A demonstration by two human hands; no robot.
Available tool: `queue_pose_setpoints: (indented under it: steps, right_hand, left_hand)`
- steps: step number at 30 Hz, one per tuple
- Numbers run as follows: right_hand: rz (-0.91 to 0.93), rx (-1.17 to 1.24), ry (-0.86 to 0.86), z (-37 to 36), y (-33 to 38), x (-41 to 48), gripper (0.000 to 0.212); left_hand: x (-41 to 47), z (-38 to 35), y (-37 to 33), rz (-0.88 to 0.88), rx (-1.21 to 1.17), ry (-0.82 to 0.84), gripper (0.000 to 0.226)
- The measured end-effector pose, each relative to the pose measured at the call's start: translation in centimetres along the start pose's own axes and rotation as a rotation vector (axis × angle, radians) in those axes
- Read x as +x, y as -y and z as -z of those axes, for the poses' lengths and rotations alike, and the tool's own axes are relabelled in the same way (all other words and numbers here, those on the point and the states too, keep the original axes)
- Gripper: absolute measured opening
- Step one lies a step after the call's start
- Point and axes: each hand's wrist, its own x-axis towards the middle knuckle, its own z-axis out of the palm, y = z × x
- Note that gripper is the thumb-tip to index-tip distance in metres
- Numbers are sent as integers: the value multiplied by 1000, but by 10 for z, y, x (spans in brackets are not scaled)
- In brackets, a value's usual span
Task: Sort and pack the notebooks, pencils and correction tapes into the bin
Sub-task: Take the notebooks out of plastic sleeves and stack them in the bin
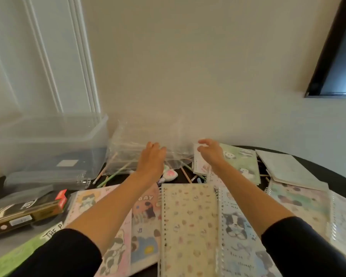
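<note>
Dark round table point(332, 174) against a cream wall, from the head cam. Your left hand point(152, 156) rests relaxed on crinkly clear wrap point(144, 140). Your right hand point(210, 150) hovers loosely curled, holding nothing, over the panda notebook point(240, 162). The clear rigid bin point(48, 148) sits far left. The spiral notebooks point(190, 226) look light and floppy with slick covers, so I'd grab the coil edge. Pencils point(112, 174) will likely roll. The correction tape point(169, 174) is small and hard.

Dark table point(336, 174) under notebooks point(190, 226), pencils point(112, 176), clear bin point(48, 148).

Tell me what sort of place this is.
Likely a room at home: a panelled white door, a wall-mounted dark screen, and a dark table strewn with notebooks.
</note>
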Motion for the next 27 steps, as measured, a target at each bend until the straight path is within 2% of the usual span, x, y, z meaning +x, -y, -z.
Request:
queue_pose_setpoints:
  steps: [4,6,9,13,17,21,23,25,27]
  right_hand:
    - [-52,-95,38,-12,-2,22,32]
    - [-79,-100,19,-14,-4,28,23]
    - [-70,-80,-7,-15,-8,33,23]
    - [-71,-2,-4,-11,-11,35,13]
    - [-65,16,-19,2,-11,34,35]
    - [-68,71,-207,22,-7,27,56]
    - [-123,132,-233,34,-4,21,64]
    - [-204,260,-153,49,1,11,54]
    - [-249,388,-50,62,3,-3,32]
  left_hand:
    - [31,-13,2,-127,198,-35,45]
    - [42,-19,4,-132,242,-10,39]
    - [49,-25,7,-89,280,21,30]
    - [54,-29,12,-79,284,-11,21]
    - [52,-20,10,-130,200,-125,20]
    - [40,4,3,-198,59,-375,24]
    - [31,13,2,-240,14,-445,31]
    - [22,17,1,-244,-30,-415,26]
    - [15,18,2,-193,-136,-346,10]
